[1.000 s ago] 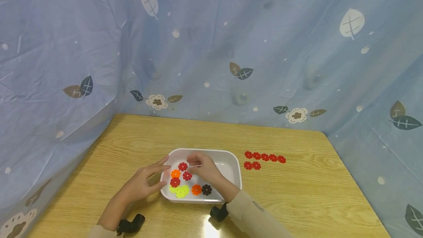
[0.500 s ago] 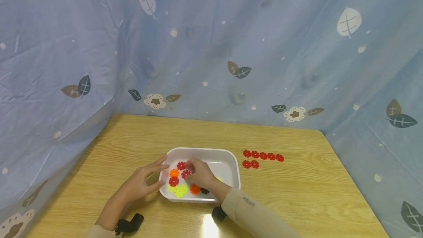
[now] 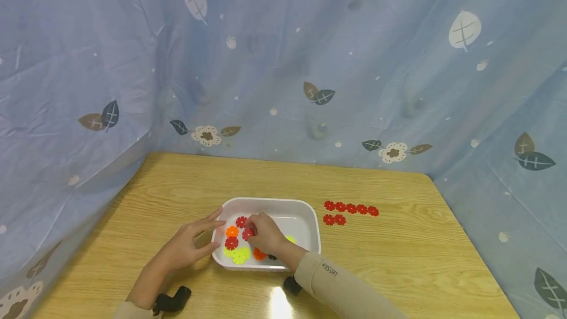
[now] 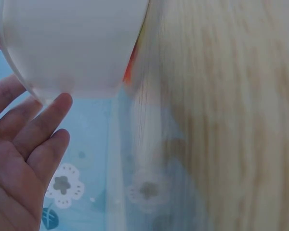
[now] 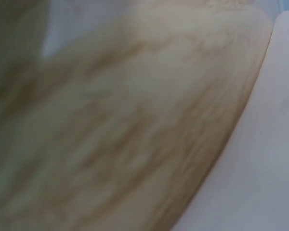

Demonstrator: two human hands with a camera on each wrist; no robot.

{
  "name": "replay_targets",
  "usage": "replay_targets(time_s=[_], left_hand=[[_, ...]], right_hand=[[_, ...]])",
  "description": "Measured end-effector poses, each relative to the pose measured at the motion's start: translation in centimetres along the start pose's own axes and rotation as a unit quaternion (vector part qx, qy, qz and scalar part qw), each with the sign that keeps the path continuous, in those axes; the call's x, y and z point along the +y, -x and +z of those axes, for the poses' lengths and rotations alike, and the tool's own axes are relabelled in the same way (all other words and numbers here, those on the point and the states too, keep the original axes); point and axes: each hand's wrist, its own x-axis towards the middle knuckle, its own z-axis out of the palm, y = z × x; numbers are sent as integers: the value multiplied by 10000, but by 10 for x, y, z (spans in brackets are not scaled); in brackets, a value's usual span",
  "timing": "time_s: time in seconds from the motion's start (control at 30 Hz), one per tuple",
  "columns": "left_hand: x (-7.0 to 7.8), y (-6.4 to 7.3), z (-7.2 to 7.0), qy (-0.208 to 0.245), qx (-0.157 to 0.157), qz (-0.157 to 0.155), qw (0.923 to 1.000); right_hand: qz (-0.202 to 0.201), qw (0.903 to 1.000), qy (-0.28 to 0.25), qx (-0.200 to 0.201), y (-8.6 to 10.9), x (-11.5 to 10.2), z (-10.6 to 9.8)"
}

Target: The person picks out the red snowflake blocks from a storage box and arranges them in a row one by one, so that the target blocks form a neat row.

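Since a second ago, the right hand [image 3: 267, 234] has come down inside the white tray [image 3: 292, 208]. The bench [image 3: 398, 255] reaches well beyond the tray's rim on both sides. The left hand [image 3: 188, 246], fingers spread, touches its left end. Right fingertips meet a red disc [image 3: 246, 235]; pinching, I cannot tell.

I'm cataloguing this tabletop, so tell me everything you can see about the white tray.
The white tray is roughly rectangular, with rounded corners, raised walls and a rim around its open top; it looks like smooth plastic. It sits upright on the wooden table, left of two rows of red discs. Flower-shaped discs in several colours lie inside. The left hand touches its left end; the right hand reaches inside, hiding part of its floor.
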Motion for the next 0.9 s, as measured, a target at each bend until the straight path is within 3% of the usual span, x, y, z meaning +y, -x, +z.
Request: replay_targets(time_s=[0.33,0.6,0.9], left_hand=[[1,1,0,-59,40,8,10000],[0,1,2,-60,1,-56,10000],[-3,1,2,-43,10,59,10000]], right_hand=[[-7,10000,-44,36,1,-1,1],[-268,9994,166,149,3,0,-5],[-41,9974,-592,399,5,2,-15]])
